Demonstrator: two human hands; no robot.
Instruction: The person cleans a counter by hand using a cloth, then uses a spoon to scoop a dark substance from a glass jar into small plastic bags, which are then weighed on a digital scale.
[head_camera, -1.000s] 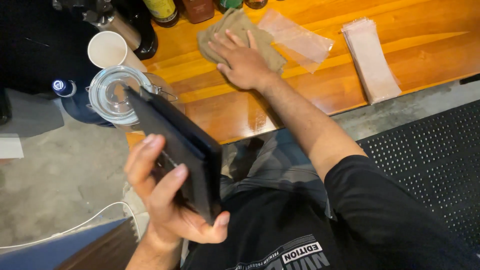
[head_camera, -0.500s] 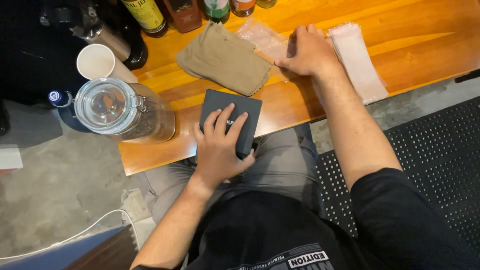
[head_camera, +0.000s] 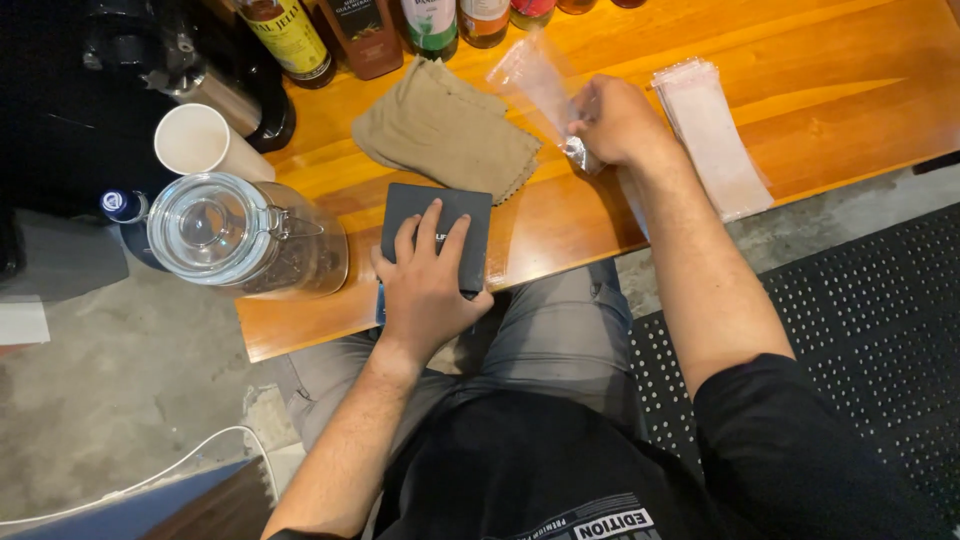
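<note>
The wooden bench (head_camera: 820, 120) is carrying everything. A glass jar (head_camera: 235, 240) is lying near its front edge, left of a folded tan cloth (head_camera: 445, 130). The left hand (head_camera: 425, 285) is pressing flat, fingers spread, on a black box (head_camera: 470, 215) at the bench's front edge. The right hand (head_camera: 620, 120) is pinching a clear plastic bag (head_camera: 535, 80), lifting it beside a stack of clear bags (head_camera: 715, 140).

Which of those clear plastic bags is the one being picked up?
The single clear bag pinched in the right hand, lifted off the wooden counter. The other bags lie flat in a stack just right of that hand, untouched.
</note>
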